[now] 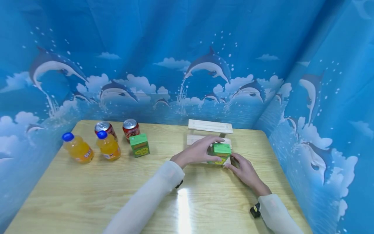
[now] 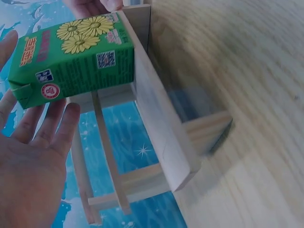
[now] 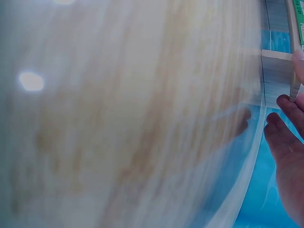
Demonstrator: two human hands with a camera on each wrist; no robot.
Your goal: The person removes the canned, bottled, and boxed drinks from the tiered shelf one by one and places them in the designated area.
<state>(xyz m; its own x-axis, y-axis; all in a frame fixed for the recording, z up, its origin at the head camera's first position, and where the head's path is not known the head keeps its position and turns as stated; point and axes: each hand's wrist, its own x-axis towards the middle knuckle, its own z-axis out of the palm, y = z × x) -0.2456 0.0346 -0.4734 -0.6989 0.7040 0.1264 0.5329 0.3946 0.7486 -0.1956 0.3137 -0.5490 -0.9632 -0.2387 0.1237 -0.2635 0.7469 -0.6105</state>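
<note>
My left hand (image 1: 198, 152) holds a green drink carton (image 1: 221, 150) between thumb and fingers, at the right end of a small pale wooden rack (image 1: 209, 126). In the left wrist view, yellow flowers and a QR code show on the carton (image 2: 71, 61). One end of it meets the rack's front board (image 2: 164, 123), and the fingers lie behind and beside it. With thumb and fingertips, my right hand (image 1: 246, 170) grips the rack's right end. The right wrist view catches that hand (image 3: 289, 156) only partly, at the edge.
On the left of the wooden table (image 1: 87, 201) stand two orange drink bottles (image 1: 79, 149) with blue caps, two red soda cans (image 1: 131, 128) and another green carton (image 1: 139, 145). A blue dolphin-print curtain (image 1: 163, 65) borders the table's back and sides.
</note>
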